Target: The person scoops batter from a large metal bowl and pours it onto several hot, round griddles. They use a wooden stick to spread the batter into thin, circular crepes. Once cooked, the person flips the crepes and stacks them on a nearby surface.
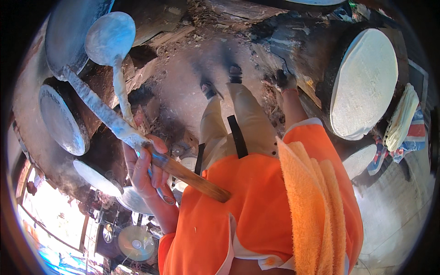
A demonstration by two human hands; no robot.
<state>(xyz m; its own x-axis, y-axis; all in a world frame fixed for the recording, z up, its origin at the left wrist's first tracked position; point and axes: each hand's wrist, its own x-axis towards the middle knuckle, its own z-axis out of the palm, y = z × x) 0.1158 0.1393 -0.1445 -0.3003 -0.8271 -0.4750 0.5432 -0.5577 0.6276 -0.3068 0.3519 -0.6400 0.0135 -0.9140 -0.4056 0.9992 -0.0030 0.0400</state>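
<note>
My left hand [149, 167] is closed round two long handles at once. One belongs to a ladle [110, 39] whose round bowl is coated in whitish batter. The other, smeared with batter and ending in bare wood, runs up to a large grey shallow scoop [68, 34] at the upper left. My right hand [285, 81] reaches down low beside an opening with a small orange glow [310, 85]. That hand looks dark and small, and its fingers are too unclear to make out. Near it, a round white sheet of dough [364, 85] covers a dark griddle.
More round pans [62, 119] line the left side, with a pale disc [98, 178] below. Folded pale sheets [402, 117] lie on a striped cloth at the far right. An orange towel [311, 211] hangs over my shoulder. Lower left, a fan [136, 243] stands near a bright opening.
</note>
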